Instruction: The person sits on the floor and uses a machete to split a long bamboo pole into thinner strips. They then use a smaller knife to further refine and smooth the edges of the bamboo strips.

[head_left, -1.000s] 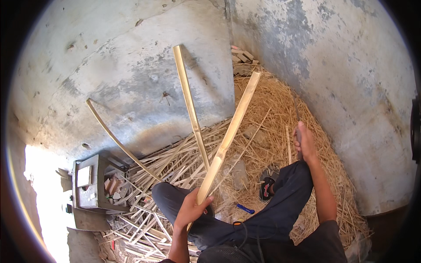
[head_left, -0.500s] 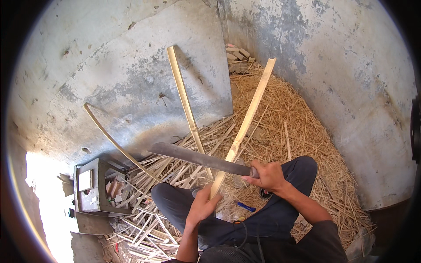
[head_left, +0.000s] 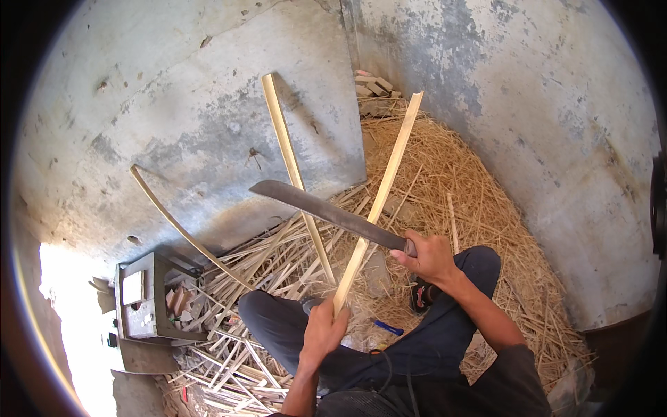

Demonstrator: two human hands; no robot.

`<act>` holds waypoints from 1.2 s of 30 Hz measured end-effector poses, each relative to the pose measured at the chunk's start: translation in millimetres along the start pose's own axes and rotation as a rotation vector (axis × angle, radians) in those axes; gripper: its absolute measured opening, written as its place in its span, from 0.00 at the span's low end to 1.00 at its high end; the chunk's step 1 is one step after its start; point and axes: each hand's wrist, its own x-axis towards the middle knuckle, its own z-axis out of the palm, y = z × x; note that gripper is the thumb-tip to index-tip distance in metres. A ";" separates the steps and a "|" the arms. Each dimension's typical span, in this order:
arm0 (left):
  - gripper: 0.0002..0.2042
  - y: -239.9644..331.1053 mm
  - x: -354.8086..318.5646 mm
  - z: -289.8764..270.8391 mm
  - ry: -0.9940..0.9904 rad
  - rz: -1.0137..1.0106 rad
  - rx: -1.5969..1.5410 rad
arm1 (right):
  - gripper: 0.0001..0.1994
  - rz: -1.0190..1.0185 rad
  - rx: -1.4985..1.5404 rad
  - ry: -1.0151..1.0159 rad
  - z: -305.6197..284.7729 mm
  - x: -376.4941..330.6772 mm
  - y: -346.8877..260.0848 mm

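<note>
My left hand [head_left: 324, 329] is closed round the lower end of a long split bamboo strip [head_left: 389, 177], which slants up and away to the right. In my right hand [head_left: 431, 260] is the handle of a machete [head_left: 326, 212]. Its long dark blade points up to the left and crosses the strip about midway up. The blade also passes in front of a second bamboo strip [head_left: 281, 128] that leans on the wall. Whether the edge bites into the held strip, I cannot tell.
A thin curved strip [head_left: 180, 226] leans at the left, near a grey wooden box-like stand [head_left: 142, 295]. Split sticks [head_left: 229, 368] and straw-like shavings [head_left: 486, 236] cover the floor. A blue pen-like object [head_left: 388, 327] lies between my legs. Bricks [head_left: 377, 86] sit in the far corner.
The machete has moved up along the held strip, its tip rightward and its handle further from me. The strip's top has shifted slightly left. My left hand keeps its hold.
</note>
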 end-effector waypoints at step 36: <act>0.04 -121.2 -58.0 -58.8 -0.279 -0.319 -0.376 | 0.24 0.863 0.723 0.236 -87.9 66.9 144.7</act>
